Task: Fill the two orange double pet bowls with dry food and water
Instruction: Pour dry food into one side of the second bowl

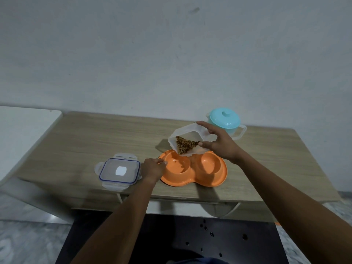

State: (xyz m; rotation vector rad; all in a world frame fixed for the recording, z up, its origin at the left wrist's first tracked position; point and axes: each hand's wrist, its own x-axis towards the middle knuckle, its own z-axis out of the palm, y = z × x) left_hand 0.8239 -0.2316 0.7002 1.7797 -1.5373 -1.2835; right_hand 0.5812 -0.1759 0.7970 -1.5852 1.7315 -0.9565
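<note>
Left hand [153, 168] grips the orange double bowl's [214, 179] nine-o'clock rim; right hand [221, 144] holds the food container [183, 131] tipped above its left well.

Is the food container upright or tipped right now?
Tipped. The right hand holds the container tilted above the orange bowl, kibble piled in its lower corner.

A pale grey-white wall [171, 54] filled the upper half of the view, with a dark smudge [195, 10] near 12 o'clock. Against it stood a light wood-grain table [85, 138], running from 9 to 3 o'clock. A white surface [24, 134] with a rounded corner lay just beside its 9 o'clock end. Grey marbled floor [28, 242] showed at 8 o'clock, and a black, spot-speckled area [171, 237] at 6 o'clock. The light was soft and even.
</note>
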